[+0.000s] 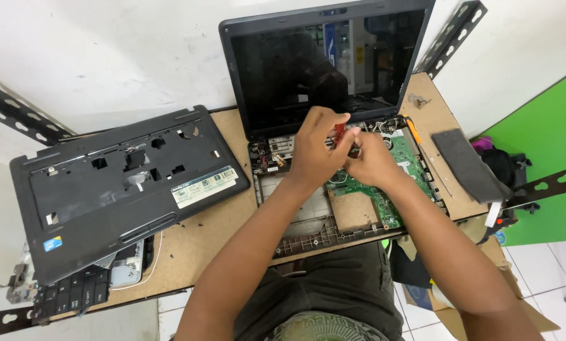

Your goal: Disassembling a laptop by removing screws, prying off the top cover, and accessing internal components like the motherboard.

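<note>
Head view, from the left: a detached keyboard (74,293) pokes out under the removed black palmrest cover (122,189), which lies on the wooden worktable (201,243). Next, the opened laptop base (333,227) sits below its dark screen (324,63). The left hand (314,151) and right hand (371,161) meet over the hinge edge, their fingertips closed together, pinching a small red part (340,131) between them, just above the green motherboard (384,189). Farther right lies a dark grey strip (466,164).
</note>
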